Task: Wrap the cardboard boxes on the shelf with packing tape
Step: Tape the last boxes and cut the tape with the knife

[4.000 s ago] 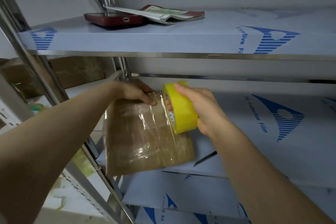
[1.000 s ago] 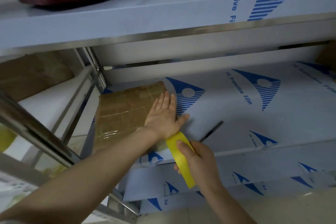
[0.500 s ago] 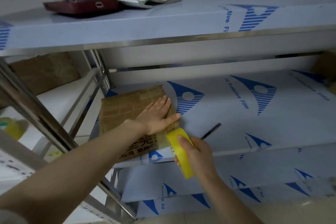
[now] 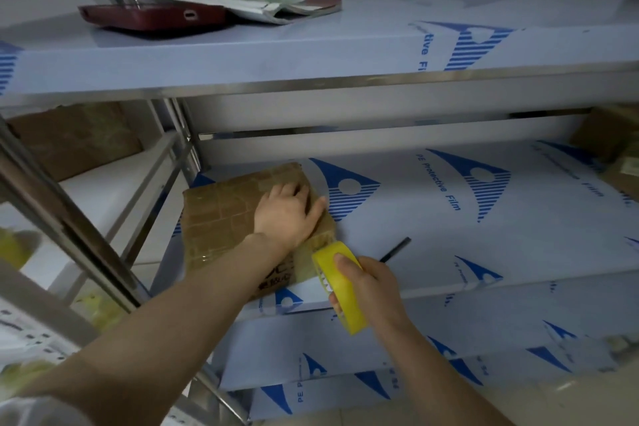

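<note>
A flat brown cardboard box (image 4: 221,214), glossy with clear tape, lies at the left end of the middle shelf (image 4: 449,239). My left hand (image 4: 288,214) presses down on its right part, fingers curled over the far right edge. My right hand (image 4: 371,287) grips a yellow roll of packing tape (image 4: 337,287) just off the box's near right corner, at the shelf's front edge. A short strip of clear tape runs from the roll to that corner.
A thin dark blade or pen (image 4: 396,249) lies on the shelf right of the roll. The top shelf holds a dark red phone (image 4: 155,15) and a booklet (image 4: 262,3). More cardboard boxes sit far right (image 4: 608,142) and behind the left upright (image 4: 72,138).
Since four seconds ago the box has been laid flat on the shelf. Over the last second my left hand's fingers curled at the box's edge and the roll rose to its near corner.
</note>
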A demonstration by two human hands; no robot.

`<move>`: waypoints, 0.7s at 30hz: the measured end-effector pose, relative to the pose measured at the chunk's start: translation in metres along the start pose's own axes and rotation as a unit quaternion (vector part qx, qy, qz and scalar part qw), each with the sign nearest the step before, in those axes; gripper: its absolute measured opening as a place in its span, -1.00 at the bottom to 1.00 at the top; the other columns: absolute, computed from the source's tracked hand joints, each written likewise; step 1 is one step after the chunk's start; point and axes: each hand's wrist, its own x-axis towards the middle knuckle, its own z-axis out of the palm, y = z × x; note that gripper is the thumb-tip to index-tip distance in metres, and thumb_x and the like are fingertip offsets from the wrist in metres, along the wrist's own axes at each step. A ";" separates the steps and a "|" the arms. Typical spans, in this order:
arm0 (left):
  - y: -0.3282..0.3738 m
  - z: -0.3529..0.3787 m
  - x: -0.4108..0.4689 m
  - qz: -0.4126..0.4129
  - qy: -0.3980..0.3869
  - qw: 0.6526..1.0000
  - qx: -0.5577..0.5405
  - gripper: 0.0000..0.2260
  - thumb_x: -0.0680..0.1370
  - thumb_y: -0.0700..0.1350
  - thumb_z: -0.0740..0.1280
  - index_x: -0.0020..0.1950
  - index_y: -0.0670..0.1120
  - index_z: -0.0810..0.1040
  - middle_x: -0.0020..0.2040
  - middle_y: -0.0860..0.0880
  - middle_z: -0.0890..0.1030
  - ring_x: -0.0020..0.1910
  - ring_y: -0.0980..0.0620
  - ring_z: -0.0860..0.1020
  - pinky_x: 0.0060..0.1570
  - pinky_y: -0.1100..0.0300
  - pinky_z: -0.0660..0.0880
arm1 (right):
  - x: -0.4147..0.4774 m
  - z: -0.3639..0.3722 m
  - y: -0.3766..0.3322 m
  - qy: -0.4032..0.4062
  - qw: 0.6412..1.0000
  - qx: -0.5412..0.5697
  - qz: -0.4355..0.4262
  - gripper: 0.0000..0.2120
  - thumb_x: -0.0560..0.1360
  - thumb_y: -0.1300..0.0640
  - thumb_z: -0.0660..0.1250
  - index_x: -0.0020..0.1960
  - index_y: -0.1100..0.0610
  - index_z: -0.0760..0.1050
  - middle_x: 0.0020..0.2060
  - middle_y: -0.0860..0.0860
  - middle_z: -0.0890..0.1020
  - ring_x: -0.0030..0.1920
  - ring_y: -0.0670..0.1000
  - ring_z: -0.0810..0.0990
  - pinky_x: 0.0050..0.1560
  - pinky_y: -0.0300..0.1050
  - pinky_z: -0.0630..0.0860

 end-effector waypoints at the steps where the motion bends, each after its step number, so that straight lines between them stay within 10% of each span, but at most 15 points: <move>1: -0.005 -0.003 -0.006 0.027 0.001 0.999 -0.018 -0.41 0.58 0.29 0.01 0.50 -0.02 0.27 0.48 -0.08 0.28 0.42 -0.11 0.24 0.36 0.07 0.20 | 0.000 -0.001 0.000 -0.001 1.000 0.009 0.005 -0.69 0.52 0.07 0.36 -0.32 0.21 0.42 -0.48 0.14 0.56 -0.48 0.06 0.59 -0.33 -0.06 0.52; 6: -0.041 -0.012 -0.047 0.079 -0.143 0.985 0.046 -0.19 0.52 0.36 0.07 0.56 -0.03 -0.21 0.54 -0.09 -0.29 0.53 -0.04 -0.27 0.45 0.09 -0.26 | -0.004 -0.003 0.000 -0.003 1.000 0.024 0.015 -0.70 0.51 0.06 0.38 -0.30 0.23 0.45 -0.45 0.15 0.57 -0.51 0.03 0.59 -0.34 -0.10 0.53; 15: -0.032 -0.067 -0.051 0.086 -0.187 0.978 -0.034 -0.40 0.57 0.25 0.05 0.56 0.04 0.08 0.54 -0.02 0.18 0.47 -0.04 0.23 0.39 0.11 0.20 | -0.054 -0.034 -0.070 -0.137 0.989 0.028 -0.042 -0.88 0.49 0.16 0.37 -0.14 0.23 0.57 -0.35 0.13 0.68 -0.37 0.04 0.64 -0.23 -0.08 0.59; 21: -0.034 -0.122 -0.041 0.046 -0.247 0.945 -0.211 -0.48 0.42 0.30 0.15 0.19 0.01 0.56 -0.04 0.07 0.65 -0.01 0.08 0.61 0.15 0.17 0.46 | -0.068 -0.040 -0.139 -0.216 0.960 0.035 -0.176 -0.88 0.38 0.25 0.40 -0.11 0.28 0.60 -0.27 0.15 0.69 -0.30 0.04 0.65 -0.09 0.01 0.60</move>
